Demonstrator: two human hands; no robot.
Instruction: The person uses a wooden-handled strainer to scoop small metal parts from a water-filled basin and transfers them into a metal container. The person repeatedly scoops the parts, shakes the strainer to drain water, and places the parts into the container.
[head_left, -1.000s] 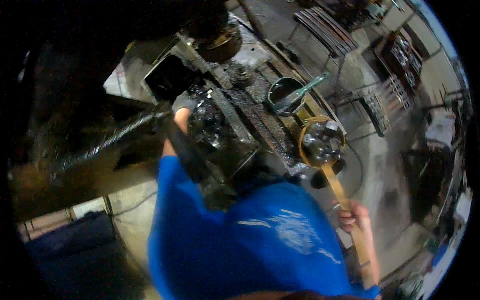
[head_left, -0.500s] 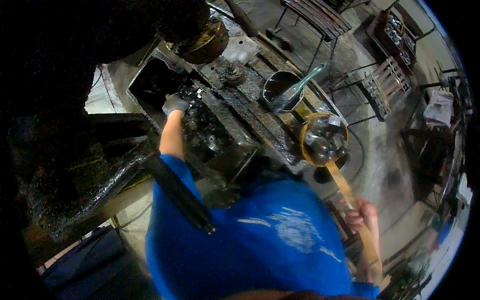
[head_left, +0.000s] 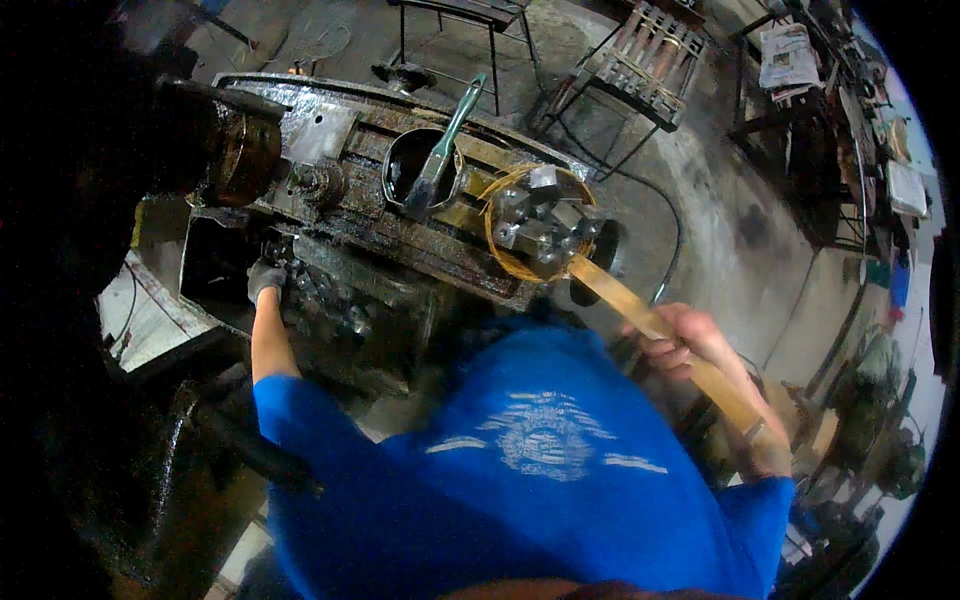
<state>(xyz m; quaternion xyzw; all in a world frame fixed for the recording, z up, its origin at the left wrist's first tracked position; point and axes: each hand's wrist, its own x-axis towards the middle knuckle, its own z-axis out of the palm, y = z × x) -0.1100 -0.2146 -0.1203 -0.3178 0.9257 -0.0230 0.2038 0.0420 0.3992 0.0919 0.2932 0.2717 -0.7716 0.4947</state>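
Note:
My right hand, bare, is closed around a long, flat, wood-coloured handle. This handle leads to a round basket-like scoop with a yellow rim, filled with several grey metal blocks. The scoop is by the right end of the oily machine table. In a grey glove, my left hand reaches down into a dark metal bin, beside a heap of small metal parts. Its fingers are blurred and dark, so whether they grip a part is not visible.
A round pot on the machine table holds a brush with a green handle. Dark machine parts stand close at the left. Beyond the table are a slatted metal stand and a hose along the floor.
The view has turned, so the machine, bin and scoop appear farther left. My left hand stays at the bin. My right hand keeps its grip on the handle, which now slants more.

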